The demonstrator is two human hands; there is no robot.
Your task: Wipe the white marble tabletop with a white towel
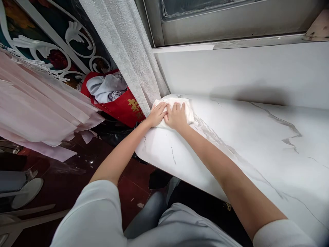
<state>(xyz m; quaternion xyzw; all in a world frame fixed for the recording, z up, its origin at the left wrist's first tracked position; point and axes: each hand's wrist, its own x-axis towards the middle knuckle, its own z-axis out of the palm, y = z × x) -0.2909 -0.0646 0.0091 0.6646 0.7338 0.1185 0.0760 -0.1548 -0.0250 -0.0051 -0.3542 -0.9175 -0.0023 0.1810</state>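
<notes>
A white desk (259,144) with grey veining stretches from beneath my arms to the right edge of view, set along a pale wall (226,72) below a metal-framed window (218,32). At left, a sheer pink drape (38,106) spills down toward a dark red floor (136,180), below white scrollwork (77,34). A light grey curtain (128,48) hangs just beyond the desk's rounded left end. Beside it sits a red bag (117,111) marked in gold, pale clothes (108,85) bunched in its mouth. On the desk at that far left end, near the curtain, lies a folded white cloth (189,111), both my hands upon it. My left hand (157,115) covers its left side, fingers (162,105) stretched forward and close together; my right hand (178,117) rests just beside it, fingers (175,106) slightly apart and a little bent. Both hands lie open over the cloth, palms down, pressed against its top; whether any fingertip pinches the fabric, I cannot tell.
</notes>
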